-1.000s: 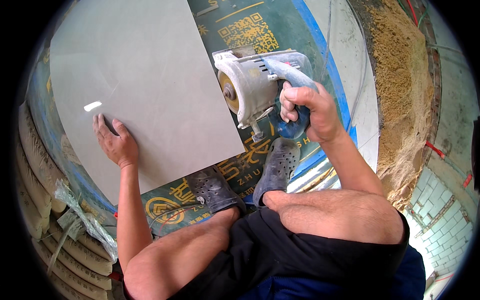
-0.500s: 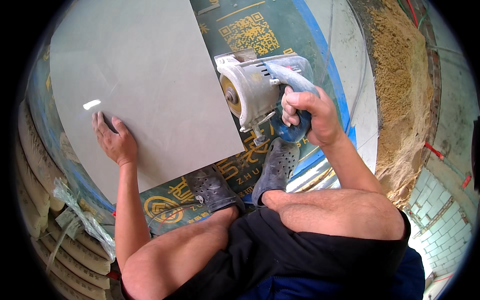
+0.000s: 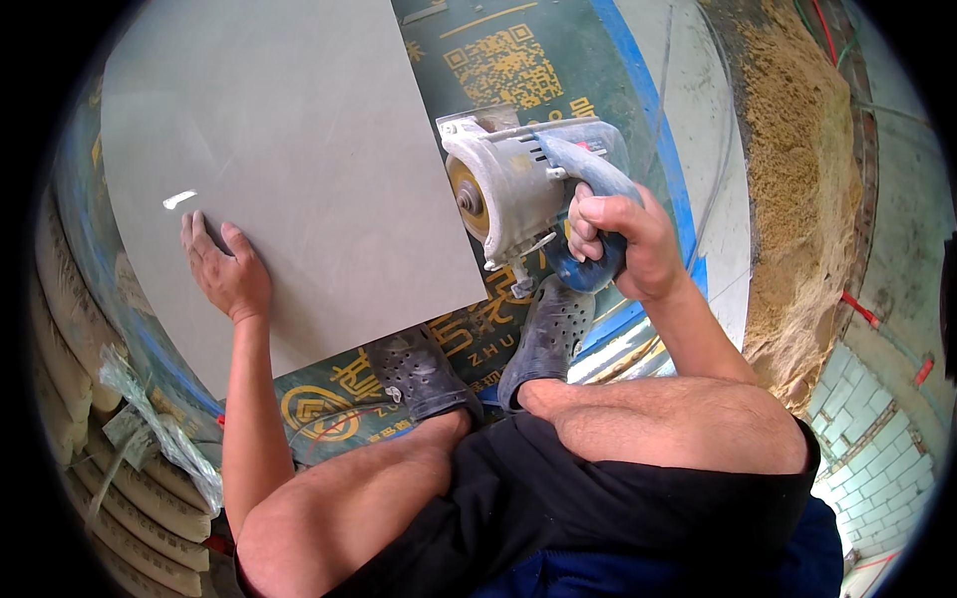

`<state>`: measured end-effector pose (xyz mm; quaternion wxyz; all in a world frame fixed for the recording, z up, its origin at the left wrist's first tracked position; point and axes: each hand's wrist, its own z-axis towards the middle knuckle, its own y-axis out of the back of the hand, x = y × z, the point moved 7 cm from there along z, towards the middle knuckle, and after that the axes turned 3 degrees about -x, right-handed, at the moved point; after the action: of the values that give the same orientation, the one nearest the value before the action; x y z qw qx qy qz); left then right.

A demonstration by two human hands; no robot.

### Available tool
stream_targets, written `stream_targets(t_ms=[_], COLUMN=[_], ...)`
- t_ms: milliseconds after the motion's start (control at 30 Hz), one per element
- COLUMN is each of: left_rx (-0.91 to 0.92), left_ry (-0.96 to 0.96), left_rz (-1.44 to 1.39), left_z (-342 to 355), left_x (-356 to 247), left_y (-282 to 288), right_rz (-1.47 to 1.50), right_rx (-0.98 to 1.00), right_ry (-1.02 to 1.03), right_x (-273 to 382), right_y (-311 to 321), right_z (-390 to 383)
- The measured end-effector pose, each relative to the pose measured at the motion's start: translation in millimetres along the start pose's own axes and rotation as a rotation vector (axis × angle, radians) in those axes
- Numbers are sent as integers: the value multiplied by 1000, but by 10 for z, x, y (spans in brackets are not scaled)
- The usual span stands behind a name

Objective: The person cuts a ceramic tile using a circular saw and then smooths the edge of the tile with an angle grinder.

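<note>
A large pale grey tile [image 3: 329, 169] lies over a green printed floor sheet [image 3: 469, 65]. My left hand [image 3: 229, 269] rests on the tile's left part with its fingers stretched out. In my right hand [image 3: 633, 239] is the blue handle of a dusty tile cutter [image 3: 513, 184], a handheld power saw, with the fingers wrapped round it. Its round yellowish blade [image 3: 467, 194] is at the tile's right edge; whether it touches the tile I cannot tell. A metal base plate sits at the saw's far end.
My feet in dark perforated clogs [image 3: 546, 329] are close to the tile's near right corner. A heap of sand [image 3: 802, 199] lies to the right, beyond blue tape [image 3: 663, 140]. Stacked sacks [image 3: 140, 518] and crumpled clear plastic [image 3: 164, 439] are at the left.
The tile cutter in my right hand has shifted slightly right and nearer to me in the picture. My left hand stays flat on the tile, almost in the same place.
</note>
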<state>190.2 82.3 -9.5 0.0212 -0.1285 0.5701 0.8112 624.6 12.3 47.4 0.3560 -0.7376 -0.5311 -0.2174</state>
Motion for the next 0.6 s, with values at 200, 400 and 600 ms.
stream_targets(t_ms=[200,400,600], left_rx=[9,13,19], left_ry=[8,19,28], left_rz=[8,9,13], left_z=[4,-1,0], left_x=[8,13,-2], left_y=[-5,-7,-7], right_rz=[-29,-25,32], right_rx=[26,10,-12], right_ry=[-27,-42,-43], right_x=[-37,-61,-63], right_y=[22,35,30], right_z=[-33,-63,-82])
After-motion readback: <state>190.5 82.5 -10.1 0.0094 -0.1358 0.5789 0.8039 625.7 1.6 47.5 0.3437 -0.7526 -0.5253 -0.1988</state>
